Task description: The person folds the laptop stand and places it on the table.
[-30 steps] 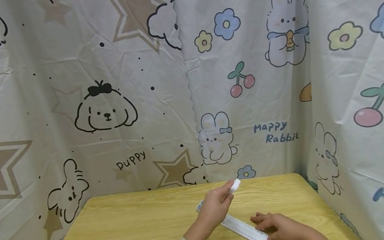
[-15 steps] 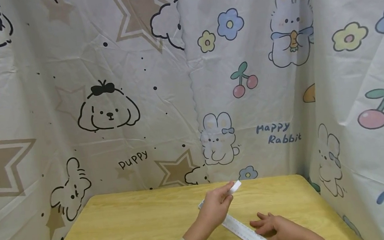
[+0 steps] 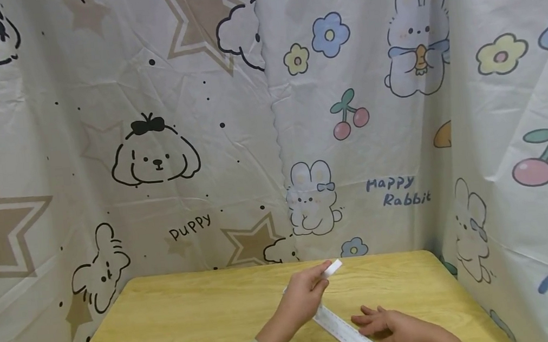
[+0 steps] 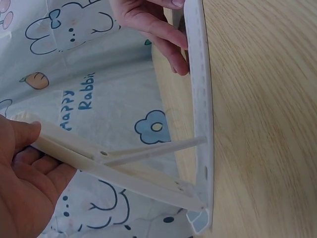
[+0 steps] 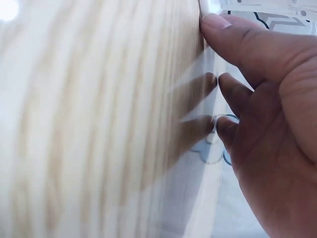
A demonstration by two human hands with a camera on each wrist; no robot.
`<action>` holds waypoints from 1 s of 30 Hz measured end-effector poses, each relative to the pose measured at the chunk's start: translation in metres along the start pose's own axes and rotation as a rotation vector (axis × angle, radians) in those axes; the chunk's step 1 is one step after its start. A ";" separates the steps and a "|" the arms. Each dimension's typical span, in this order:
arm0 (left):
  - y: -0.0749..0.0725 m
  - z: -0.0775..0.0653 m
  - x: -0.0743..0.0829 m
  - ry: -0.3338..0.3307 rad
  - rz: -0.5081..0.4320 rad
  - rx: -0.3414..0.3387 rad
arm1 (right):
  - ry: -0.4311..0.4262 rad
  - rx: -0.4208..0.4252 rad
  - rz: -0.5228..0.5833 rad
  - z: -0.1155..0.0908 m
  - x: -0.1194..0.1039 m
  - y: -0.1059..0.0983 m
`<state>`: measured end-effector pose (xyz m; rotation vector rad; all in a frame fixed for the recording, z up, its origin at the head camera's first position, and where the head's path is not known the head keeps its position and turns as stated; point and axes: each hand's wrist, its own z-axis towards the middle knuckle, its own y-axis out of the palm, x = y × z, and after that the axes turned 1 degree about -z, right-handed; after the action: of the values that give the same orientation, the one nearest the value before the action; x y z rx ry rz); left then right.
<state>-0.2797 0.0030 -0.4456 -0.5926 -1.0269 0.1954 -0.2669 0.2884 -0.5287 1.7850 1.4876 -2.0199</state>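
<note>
A white hinged folding stand lies on the table, its flat base strip [image 3: 344, 330] bearing rows of small marks. In the left wrist view its upper arm [image 4: 129, 181] slants up from the base, with a thin strut [image 4: 158, 151] linking the two. A grey-blue pad [image 4: 199, 220] shows at the hinged end. My left hand [image 3: 301, 299] pinches the arm's raised free end between thumb and fingers. Beside the strip's near end lies my right hand [image 3: 405, 330], fingers spread loosely. Its thumb [image 5: 218, 22] touches the strip's edge, and other fingertips meet the tabletop.
A yellow wood-grain table [image 3: 194, 319] spans the lower part of the head view. Behind it and along the sides hang cream curtains [image 3: 236, 185] printed with puppies, rabbits, stars, cherries and flowers.
My left hand has shifted slightly left and down with the arm's end in its grip. The right hand has slid slightly left with the base strip's near end. The head view has turned a little.
</note>
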 end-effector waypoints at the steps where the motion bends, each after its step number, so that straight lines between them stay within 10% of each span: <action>1: -0.001 0.000 0.000 0.003 -0.005 0.000 | -0.008 0.001 -0.012 0.000 -0.001 -0.001; 30: -0.013 0.005 -0.026 0.051 -0.154 -0.085 | -0.077 0.008 -0.179 0.016 -0.023 0.017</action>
<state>-0.2993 -0.0165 -0.4563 -0.5899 -1.0306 0.0016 -0.2609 0.2567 -0.5235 1.6088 1.6723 -2.1508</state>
